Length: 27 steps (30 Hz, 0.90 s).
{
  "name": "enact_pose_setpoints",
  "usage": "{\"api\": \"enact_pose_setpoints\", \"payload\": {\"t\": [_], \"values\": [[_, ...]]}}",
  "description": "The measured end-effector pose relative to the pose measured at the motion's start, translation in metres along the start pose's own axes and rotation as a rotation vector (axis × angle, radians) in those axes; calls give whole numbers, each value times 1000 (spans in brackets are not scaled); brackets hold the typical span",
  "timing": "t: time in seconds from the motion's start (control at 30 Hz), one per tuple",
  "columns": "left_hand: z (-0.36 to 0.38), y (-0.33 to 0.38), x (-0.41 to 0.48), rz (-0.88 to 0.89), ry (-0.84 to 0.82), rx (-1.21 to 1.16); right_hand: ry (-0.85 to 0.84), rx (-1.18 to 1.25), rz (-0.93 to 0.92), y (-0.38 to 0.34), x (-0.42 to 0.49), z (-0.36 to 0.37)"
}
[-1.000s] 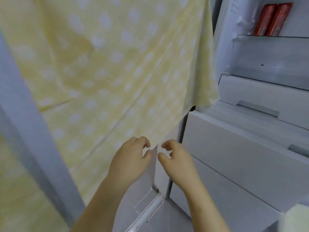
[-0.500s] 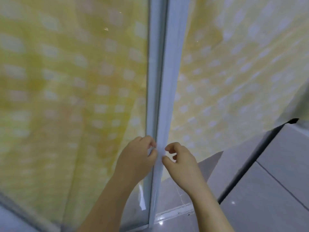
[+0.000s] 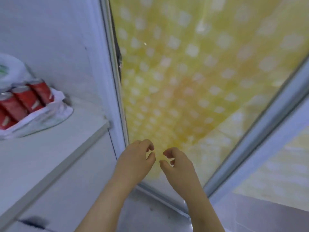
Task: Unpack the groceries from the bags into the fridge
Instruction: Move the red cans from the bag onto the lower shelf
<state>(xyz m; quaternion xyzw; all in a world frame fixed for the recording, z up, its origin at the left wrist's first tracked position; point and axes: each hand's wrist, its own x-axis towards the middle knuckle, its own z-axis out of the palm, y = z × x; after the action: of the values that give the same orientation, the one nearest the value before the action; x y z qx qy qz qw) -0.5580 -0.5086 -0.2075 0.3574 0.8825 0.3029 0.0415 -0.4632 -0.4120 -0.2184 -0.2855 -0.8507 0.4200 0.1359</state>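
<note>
A white plastic bag (image 3: 50, 113) lies open on a white counter (image 3: 55, 148) at the left, with several red cans (image 3: 26, 99) standing in it. A white wrapped item (image 3: 11, 71) sits behind the cans. My left hand (image 3: 135, 161) and my right hand (image 3: 177, 163) hang side by side in the lower middle, fingers loosely curled, holding nothing. Both are well to the right of the bag. No fridge is in view.
A yellow curtain with white dots (image 3: 192, 81) hangs behind a glass door with a pale frame (image 3: 260, 134). A white wall (image 3: 58, 39) rises behind the counter. A dark drawer handle (image 3: 33, 221) shows under the counter. Grey floor tiles (image 3: 150, 213) lie below.
The view has swung left, away from the fridge, past the curtained door to the counter with the bag. Both hands stayed together in front of me, still holding nothing.
</note>
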Motion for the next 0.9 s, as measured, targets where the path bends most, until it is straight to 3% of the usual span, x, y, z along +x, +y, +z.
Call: {"api": "enact_pose_setpoints", "payload": {"t": [0.47, 0.9], "values": [[-153, -197, 9, -268, 232, 97, -231, 10, -257, -160, 77, 193], [-228, -325, 52, -335, 318, 87, -347, 8, -345, -253, 147, 309]]}}
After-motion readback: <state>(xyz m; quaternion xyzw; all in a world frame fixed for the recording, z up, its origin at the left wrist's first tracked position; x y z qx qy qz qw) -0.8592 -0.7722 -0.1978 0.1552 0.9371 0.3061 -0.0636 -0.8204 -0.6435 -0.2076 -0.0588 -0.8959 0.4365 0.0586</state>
